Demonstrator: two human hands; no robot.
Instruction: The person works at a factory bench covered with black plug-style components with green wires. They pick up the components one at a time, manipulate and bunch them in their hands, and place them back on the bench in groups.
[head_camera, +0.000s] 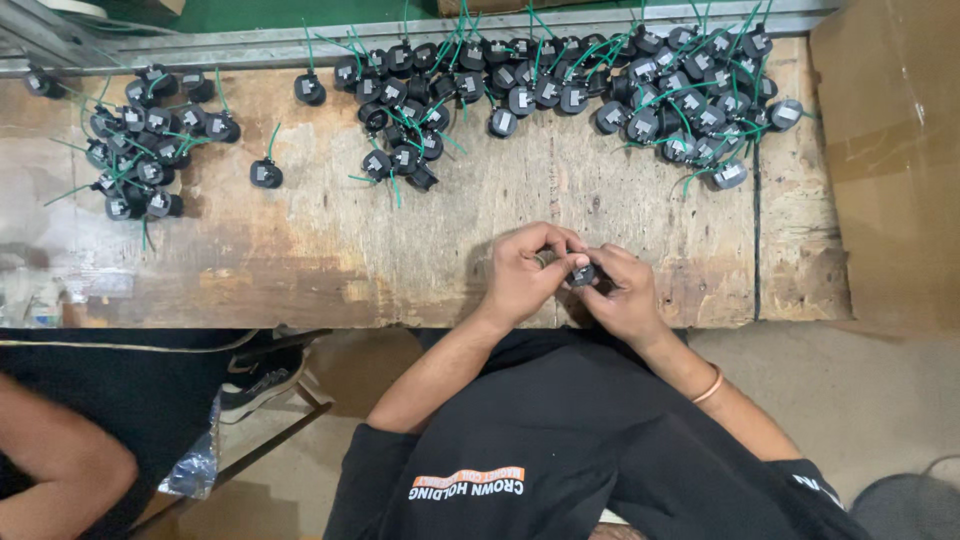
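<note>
Head view is showing you working at the near edge of the wooden counter (300, 250). At the far left a small heap of black parts (135, 150) with green wires is lying. Right of centre, your left hand (520, 275) and right hand (625, 295) are meeting, both grips pinching one round black part (583, 274) just above the counter. You seem to be fitting or adjusting something on it. Finishing calls for steady fingertips and a firm pinch. Your fingers are hiding a pale piece in the left grip. Along the top right the big heap (640, 90) is running out of frame.
</note>
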